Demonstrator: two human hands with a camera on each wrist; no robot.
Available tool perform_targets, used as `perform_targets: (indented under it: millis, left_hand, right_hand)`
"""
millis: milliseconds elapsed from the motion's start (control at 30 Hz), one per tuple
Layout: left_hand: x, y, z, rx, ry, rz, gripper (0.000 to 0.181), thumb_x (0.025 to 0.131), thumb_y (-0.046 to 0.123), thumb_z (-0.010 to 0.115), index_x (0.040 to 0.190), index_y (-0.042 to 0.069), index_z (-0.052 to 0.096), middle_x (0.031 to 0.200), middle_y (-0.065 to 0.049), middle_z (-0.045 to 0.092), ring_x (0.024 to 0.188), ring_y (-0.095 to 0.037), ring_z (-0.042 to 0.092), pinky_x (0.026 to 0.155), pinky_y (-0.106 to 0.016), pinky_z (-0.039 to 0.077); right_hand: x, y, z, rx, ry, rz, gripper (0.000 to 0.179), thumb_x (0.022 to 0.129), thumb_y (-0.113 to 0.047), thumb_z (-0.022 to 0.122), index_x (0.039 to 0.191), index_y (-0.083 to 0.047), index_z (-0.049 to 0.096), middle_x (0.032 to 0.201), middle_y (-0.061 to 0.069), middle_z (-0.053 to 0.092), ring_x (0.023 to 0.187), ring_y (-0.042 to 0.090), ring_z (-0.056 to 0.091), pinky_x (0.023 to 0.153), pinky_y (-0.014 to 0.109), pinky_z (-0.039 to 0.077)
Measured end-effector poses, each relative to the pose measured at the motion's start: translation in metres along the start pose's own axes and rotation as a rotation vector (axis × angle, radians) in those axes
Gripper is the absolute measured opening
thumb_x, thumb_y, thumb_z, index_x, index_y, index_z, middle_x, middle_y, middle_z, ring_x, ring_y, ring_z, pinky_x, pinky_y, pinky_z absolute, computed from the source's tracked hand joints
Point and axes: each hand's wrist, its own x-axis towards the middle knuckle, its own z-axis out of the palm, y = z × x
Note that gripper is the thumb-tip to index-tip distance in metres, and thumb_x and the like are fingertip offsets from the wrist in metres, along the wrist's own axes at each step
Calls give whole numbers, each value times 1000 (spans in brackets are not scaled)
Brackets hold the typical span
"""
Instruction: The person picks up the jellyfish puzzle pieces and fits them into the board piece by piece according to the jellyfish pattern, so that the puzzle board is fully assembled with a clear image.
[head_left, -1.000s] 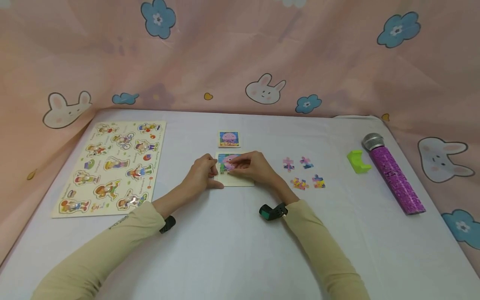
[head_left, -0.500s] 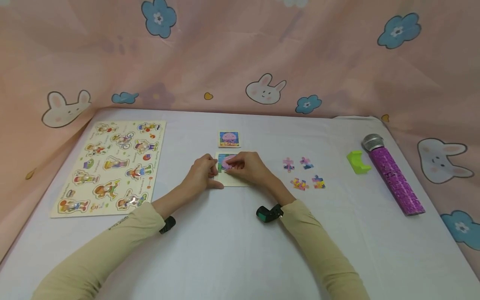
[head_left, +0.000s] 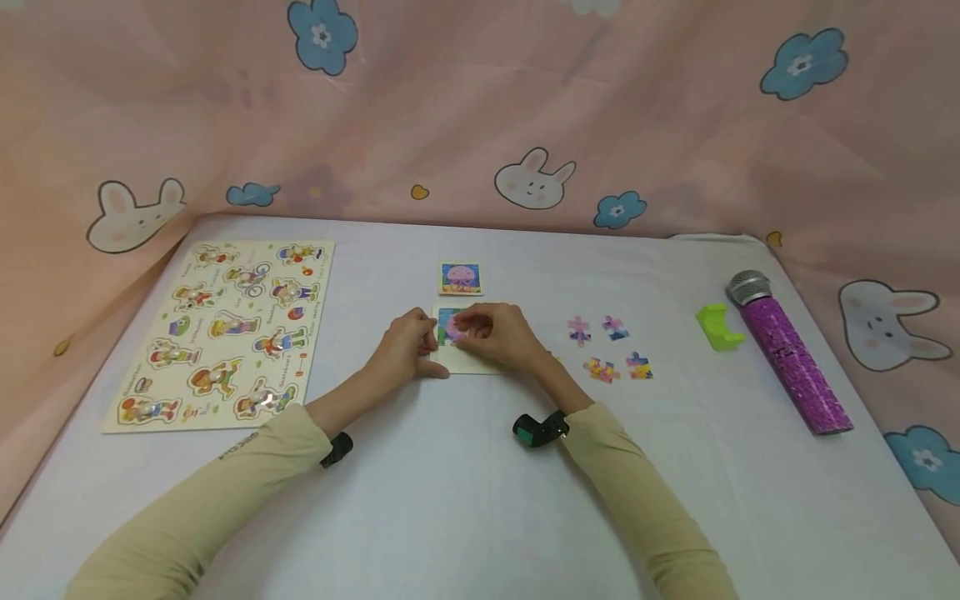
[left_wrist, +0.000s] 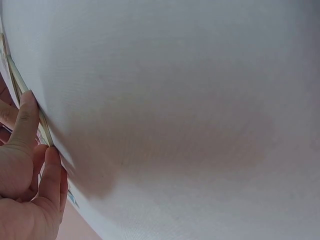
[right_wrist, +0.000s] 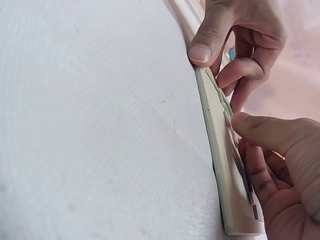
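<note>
Left hand grips the puzzle board at its near left corner. Right hand, bent-fingered, has shifted slightly left over the board's picture; cannot tell whether it pinches anything. Four loose pieces lie unmoved at right; work looks unfinished. Picture card lies just beyond the board.

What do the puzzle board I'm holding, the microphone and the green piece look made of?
Puzzle board: likely wood or pressed board, matte, judging by its plain cream face and thick edge.
Microphone: purple handle probably plastic or glitter wrap, from its sparkle; silvery head perhaps metal, from its sheen.
Green piece: likely smooth plastic, going by its bright, even colour.
</note>
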Motion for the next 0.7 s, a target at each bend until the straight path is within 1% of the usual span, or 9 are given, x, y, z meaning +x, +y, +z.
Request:
perform_targets:
  millis: [233,400,567,700]
  left_hand:
    - [0,-1,-1,13,6,19,36,63,14,90,75,-2,60,92,-13,55,77,-20,50,69,-29,45]
    - [0,0,-1,23,2,11,36,63,14,90,74,-2,60,92,-13,55,76,-21,50,69,-30,43]
    - [0,0,-2,29,-9,0,37,63,14,90,74,-2,59,91,-13,54,76,-21,50,68,-29,43]
    - [1,2,-2,23,-21,-18,37,63,14,90,75,-2,58,89,-11,52,76,-20,48,66,-27,42]
  right_hand:
    - [2,2,4,80,24,5,25,81,-5,76,105,2,69,96,11,70,76,14,60,69,21,49]
    - [2,4,4,127,24,26,26,82,-6,76,106,2,69,97,11,70,79,15,62,72,22,52]
    - [-3,8,0,248,42,54,27,82,-3,74,108,3,67,100,13,69,85,18,65,77,24,53]
    - [-8,11,-9,336,60,75,29,83,0,72,111,5,65,103,16,68,90,23,65,80,25,52]
